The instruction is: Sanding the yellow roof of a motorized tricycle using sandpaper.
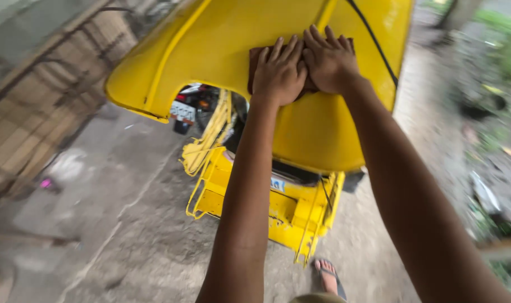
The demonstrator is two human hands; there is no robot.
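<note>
Head view, looking down over a glossy yellow curved vehicle roof panel. Both my arms reach forward and up onto it.

My left hand lies flat, palm down, fingers straight and close together, pressed onto a dark brown folded rag. My right hand is also flat, fingers straight and slightly spread, overlapping the left hand's edge and covering the rag's right half. Neither hand is curled round anything; both press the rag against the panel. Only the rag's left edge and a strip at the upper right show past the hands.

The rag sits on the upper middle of the roof panel, just left of a thin black cable that runs diagonally down the panel's right side. A raised yellow rib crosses the panel left of the hands.

Below the roof's edge: a yellow painted metal frame with a tubular rack, standing on grey concrete ground. A bundle of yellow cord hangs at the frame's left. Dark vehicle parts with a small red spot show through the opening under the roof, too blurred to identify.

My foot in a dark flip-flop sandal stands on the concrete just beside the frame's lower corner. A woven bamboo wall is at left; blurred greenery and debris at right.
</note>
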